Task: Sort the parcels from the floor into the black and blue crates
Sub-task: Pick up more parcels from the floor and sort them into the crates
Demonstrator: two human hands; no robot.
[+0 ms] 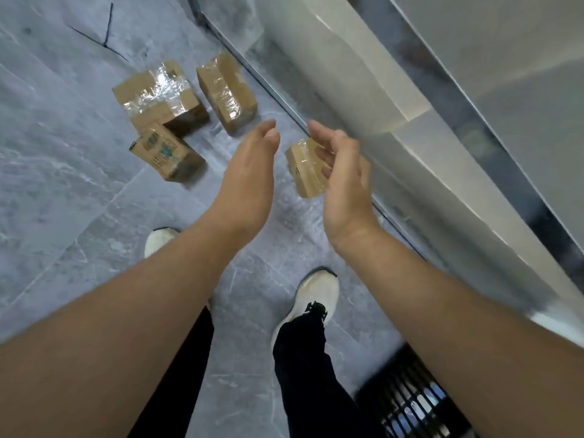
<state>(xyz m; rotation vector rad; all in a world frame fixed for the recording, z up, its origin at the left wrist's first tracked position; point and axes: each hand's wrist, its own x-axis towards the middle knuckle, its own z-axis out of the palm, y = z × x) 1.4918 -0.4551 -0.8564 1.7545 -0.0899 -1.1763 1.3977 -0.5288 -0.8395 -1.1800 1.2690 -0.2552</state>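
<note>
- Lower right corner: black slatted plastic crate [407, 403], cut off by the frame edge, contents hidden; blue crate out of view.
- Centre: left hand [252, 165] and right hand [341, 175] stretched forward, palms facing, fingers loosely released, grasping nothing.
- Just beyond the right fingers: small brown taped cardboard parcel [305, 175] on the grey tiled floor [79, 216] — probably the next pick; contact unclear.
- Upper left of centre: printed brown carton [167, 153], then broad tape-covered carton [158, 96] and tall taped carton [226, 90], close together.
- Judged so: four parcels left to sort — number already done impossible to tell.
</note>
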